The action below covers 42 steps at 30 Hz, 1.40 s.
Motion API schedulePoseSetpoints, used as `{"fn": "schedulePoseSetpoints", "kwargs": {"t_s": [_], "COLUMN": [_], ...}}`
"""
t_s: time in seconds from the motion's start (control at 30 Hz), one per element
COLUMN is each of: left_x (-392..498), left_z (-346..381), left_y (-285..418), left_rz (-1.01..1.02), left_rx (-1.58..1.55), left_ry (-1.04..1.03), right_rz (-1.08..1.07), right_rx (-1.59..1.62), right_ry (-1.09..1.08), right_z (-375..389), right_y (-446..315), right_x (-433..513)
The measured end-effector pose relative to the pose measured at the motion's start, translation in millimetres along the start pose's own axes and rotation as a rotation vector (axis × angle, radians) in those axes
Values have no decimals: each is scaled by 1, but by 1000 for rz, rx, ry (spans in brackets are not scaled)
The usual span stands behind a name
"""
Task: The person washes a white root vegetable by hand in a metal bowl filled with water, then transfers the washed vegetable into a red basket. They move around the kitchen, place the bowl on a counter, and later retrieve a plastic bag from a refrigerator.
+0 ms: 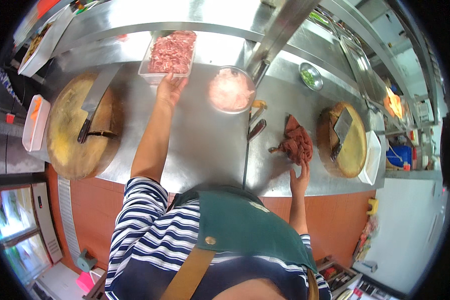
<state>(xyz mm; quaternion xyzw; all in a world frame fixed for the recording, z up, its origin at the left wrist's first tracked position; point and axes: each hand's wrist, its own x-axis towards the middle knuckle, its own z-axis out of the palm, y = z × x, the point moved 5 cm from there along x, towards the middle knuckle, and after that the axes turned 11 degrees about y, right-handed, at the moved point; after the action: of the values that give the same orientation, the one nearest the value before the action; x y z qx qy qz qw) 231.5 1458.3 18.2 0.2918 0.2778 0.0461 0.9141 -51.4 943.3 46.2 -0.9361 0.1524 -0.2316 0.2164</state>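
Note:
My left hand [170, 89] is at the near edge of a clear plastic container [153, 78] heaped with shredded raw meat [173, 51]; its fingers touch the near wall, and whether they grip it is hard to tell. My right hand [300, 178] is by the lower end of a crumpled reddish-brown cloth [299, 144], fingertips at the fabric, thumb apart. Between my hands, a round metal bowl [253, 98] holds pale pink raw meat pieces [230, 90]. A cleaver [99, 90] lies on the left round wooden chopping block [69, 150], another cleaver [343, 125] on the right block [350, 150].
Knife handles [257, 130] stand at the gap between the steel tables, near a metal post [281, 33]. A small metal bowl of chopped greens [311, 76] is at the back right. White trays [43, 129] flank the blocks. A steel shelf edge [142, 27] overhangs the back.

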Motion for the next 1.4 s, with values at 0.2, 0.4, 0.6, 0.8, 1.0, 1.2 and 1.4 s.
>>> {"fn": "schedulePoseSetpoints", "kwargs": {"t_s": [0.2,0.4,0.6,0.8,1.0,1.2,1.4], "left_x": [0,-52,-38,-9,21,14,-51], "left_z": [-27,-17,0,13,29,-2,-26], "left_y": [-29,-125,-143,-119,-108,-126,-112], "left_rz": [-13,-367,-226,-135,-25,-126,-222], "left_rx": [245,570,483,567,553,301,506], "left_ry": [-68,-63,-61,31,85,-118,-31], "right_rz": [25,73,68,101,106,90,113], "right_rx": [42,28,56,61,45,-29,-234], "right_ry": [40,44,44,37,64,157,-48], "right_z": [9,11,12,13,8,-6,10], "right_y": [-10,-6,-1,8,12,0,4], "right_x": [9,3,1,-6,-7,14,49]}}
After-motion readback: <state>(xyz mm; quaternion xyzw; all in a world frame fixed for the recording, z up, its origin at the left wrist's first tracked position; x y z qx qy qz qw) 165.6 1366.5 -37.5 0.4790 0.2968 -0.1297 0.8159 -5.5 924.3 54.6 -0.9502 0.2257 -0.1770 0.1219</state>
